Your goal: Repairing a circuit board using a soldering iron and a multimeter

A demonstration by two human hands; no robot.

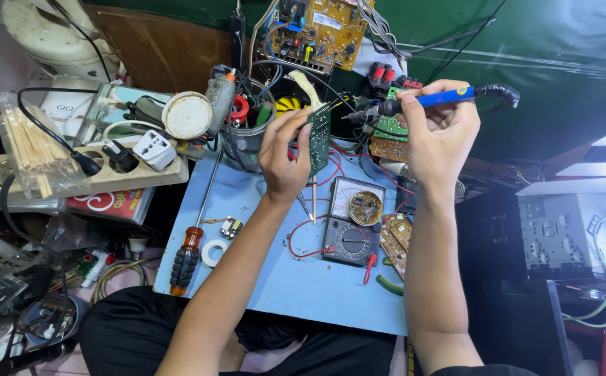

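1. A small green rectangular circuit board (319, 136) is held upright and edge-on above the far end of the pale blue work board (296, 278). It is pinched between the thumb and fingers of the left hand (285, 153), just right of the palm.
2. A soldering iron with a blue handle and black cord end (449, 96) is gripped in the closed right hand (441, 136). The handle lies across the top of the fist, and the dark tip is pointed left at the upper edge of the green board; whether tip and board touch cannot be told.
3. The green board is seen as narrow and tall, dotted with small solder points on its visible face, with a cream-coloured strip rising from its top.
4. Red wires (331, 170) are seen trailing below the board toward a black analogue multimeter with a round dial (352, 223), which lies flat on the blue board just beneath both hands. A small round brown circuit disc (365, 207) rests on the meter's face.
5. An orange-handled screwdriver (187, 256) and a roll of white tape (213, 252) lie at the blue board's left edge.
6. A clear plastic bag of pale wooden sticks (33, 150) is propped on a cream power strip (73, 175) at left, and a flat red-and-white printed package (108, 202) is tucked beneath the strip.
7. A yellow-brown circuit board (317, 31) is propped at the top.
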